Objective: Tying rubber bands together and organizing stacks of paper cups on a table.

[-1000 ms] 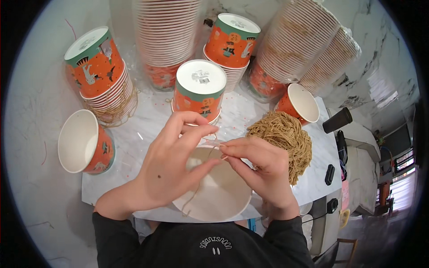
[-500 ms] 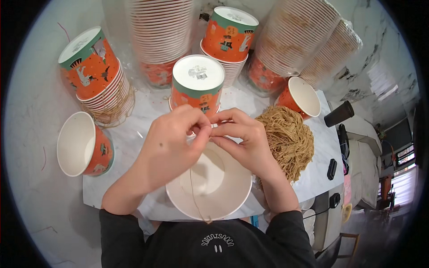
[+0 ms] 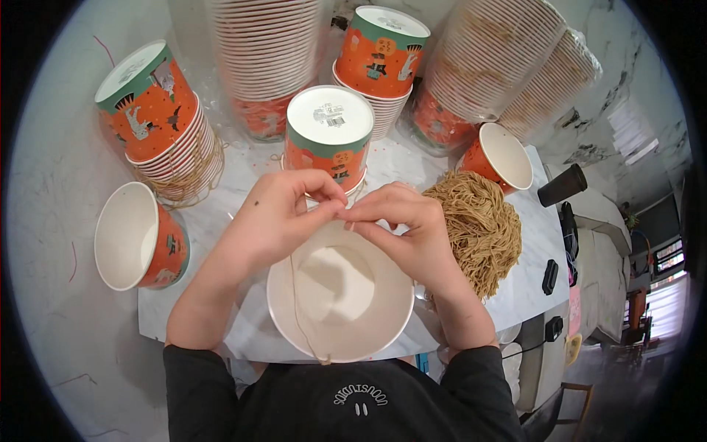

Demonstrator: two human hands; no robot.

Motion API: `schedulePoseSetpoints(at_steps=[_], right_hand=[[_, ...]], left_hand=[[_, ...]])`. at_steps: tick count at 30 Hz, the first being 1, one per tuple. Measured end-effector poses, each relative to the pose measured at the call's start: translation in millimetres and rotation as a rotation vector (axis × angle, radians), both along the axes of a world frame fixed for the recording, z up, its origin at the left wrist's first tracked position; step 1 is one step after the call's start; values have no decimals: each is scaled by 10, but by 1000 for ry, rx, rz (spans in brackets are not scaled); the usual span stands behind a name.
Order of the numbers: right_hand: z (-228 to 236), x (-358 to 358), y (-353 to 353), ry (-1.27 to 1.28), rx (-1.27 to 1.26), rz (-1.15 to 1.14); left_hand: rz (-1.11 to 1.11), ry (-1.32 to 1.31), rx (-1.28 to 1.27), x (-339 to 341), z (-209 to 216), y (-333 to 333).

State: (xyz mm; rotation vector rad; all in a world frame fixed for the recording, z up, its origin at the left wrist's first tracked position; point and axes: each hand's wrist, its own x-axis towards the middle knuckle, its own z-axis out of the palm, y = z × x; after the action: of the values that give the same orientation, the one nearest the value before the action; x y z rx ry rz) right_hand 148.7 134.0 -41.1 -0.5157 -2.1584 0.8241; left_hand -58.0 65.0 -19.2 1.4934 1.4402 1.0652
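A large white-lined paper bucket stands mouth-up in front of me. A thin tan string runs from a small knot at its near rim across the opening, up to my left hand. Over the far rim, my left hand pinches the string between thumb and fingers. My right hand meets it there, thumb and fingers closed on the string, fingertips touching the left ones. The exact grip point is small and partly hidden by the fingers. Right of my right hand lies a heap of tan strings.
Behind my hands stands an upturned orange-and-green bucket. Bucket stacks rise at left and back, some wrapped in plastic. Single buckets lie tipped at left and right. A black cup lies by the right table edge.
The bucket in front of me and the string across it have shifted slightly left. My hands have flattened a little, fingertips still together.
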Motion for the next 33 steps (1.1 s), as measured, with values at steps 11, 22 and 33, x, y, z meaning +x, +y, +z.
schedulePoseSetpoints(at_steps=[11, 22, 33], right_hand=[[-55, 1, 94, 57, -647, -10], [-81, -69, 38, 72, -530, -12], [40, 54, 100, -117, -391, 47]], left_hand=[[94, 386, 305, 40, -26, -131], [67, 150, 25, 9, 16, -37], [38, 54, 63, 1, -88, 47]])
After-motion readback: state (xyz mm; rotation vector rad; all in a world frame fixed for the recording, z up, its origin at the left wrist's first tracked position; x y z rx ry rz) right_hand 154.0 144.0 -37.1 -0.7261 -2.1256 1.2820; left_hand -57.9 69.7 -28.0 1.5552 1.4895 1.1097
